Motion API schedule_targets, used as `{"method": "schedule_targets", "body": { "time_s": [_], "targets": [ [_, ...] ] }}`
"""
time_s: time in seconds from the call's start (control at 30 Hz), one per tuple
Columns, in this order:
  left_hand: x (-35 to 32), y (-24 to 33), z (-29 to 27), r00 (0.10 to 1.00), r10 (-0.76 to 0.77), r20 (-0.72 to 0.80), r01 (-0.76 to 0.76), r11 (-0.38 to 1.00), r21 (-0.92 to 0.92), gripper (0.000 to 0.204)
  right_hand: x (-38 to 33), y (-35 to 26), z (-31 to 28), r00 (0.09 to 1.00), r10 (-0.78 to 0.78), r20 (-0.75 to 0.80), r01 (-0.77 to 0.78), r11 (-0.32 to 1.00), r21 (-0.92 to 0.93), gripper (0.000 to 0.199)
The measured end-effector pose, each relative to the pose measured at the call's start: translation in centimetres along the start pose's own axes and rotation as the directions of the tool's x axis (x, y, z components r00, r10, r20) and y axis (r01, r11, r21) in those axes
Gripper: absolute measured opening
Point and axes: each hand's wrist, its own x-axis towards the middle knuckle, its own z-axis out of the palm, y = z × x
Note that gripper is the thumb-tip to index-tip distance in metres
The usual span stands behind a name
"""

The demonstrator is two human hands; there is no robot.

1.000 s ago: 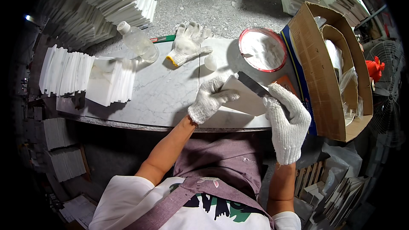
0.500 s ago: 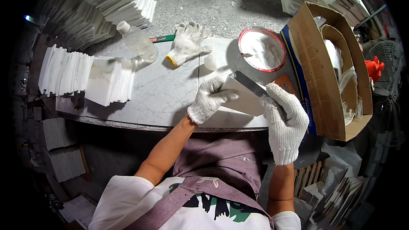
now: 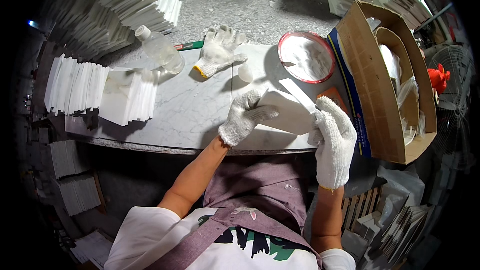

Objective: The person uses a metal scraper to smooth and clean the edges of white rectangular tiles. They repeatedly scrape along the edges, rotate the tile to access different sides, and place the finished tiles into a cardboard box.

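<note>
My left hand (image 3: 244, 117), in a white knitted glove, grips the left side of a pale rectangular tile (image 3: 286, 113), held tilted above the table's front part. A flat scraper blade (image 3: 297, 93) lies along the tile's upper right edge and looks bright white. The gloved fingers of my right hand (image 3: 334, 145) close around its near end, so any handle is hidden. Just beyond the blade stands a round tub with a red rim (image 3: 331, 71), holding white paste (image 3: 311, 57). An orange block or small box (image 3: 333, 95) sits partly behind my right fingers.
On the marble-patterned tabletop (image 3: 187, 105) are a loose glove (image 3: 217, 54), a clear bottle (image 3: 162, 52), a small translucent rounded object (image 3: 245, 73) and a green strip (image 3: 189, 46). Upright tiles (image 3: 77, 85) line the left. A cardboard box (image 3: 367, 70) stands right, before a fan (image 3: 452, 105).
The scraper blade has turned from dark grey to bright white and tilted at the tile's edge. My right hand has shifted slightly left and its wrist rotated. My left hand keeps its hold.
</note>
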Motion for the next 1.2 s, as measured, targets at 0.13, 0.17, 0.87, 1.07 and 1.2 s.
{"method": "schedule_targets", "body": {
  "time_s": [0.13,0.17,0.87,1.07,1.2],
  "targets": [
    [0.0,0.0,0.5,1.000,0.027,-0.001,-0.027,0.999,-0.019,0.027,-0.1,0.4,0.8,1.000,-0.009,0.023,0.009,1.000,0.019,0.028],
    [-0.1,0.1,0.6,1.000,0.010,-0.014,-0.011,0.998,-0.059,0.027,-0.2,0.4,1.0,0.999,-0.004,0.047,0.003,1.000,0.021,0.027],
    [-0.9,0.8,0.2,0.996,0.074,0.051,-0.074,0.997,0.002,0.025,-1.6,0.0,1.7,0.993,-0.073,-0.093,0.073,0.997,-0.009,0.029],
    [-1.3,0.1,-0.6,0.998,0.057,0.007,-0.057,0.998,0.031,0.020,1.2,-1.6,-1.6,0.979,-0.185,-0.084,0.184,0.983,-0.027,0.032],
    [-2.0,0.3,-1.3,0.998,0.068,-0.017,-0.067,0.997,0.033,0.019,5.7,-1.3,-4.4,0.983,-0.175,-0.047,0.167,0.975,-0.145,0.032]
  ]
}}
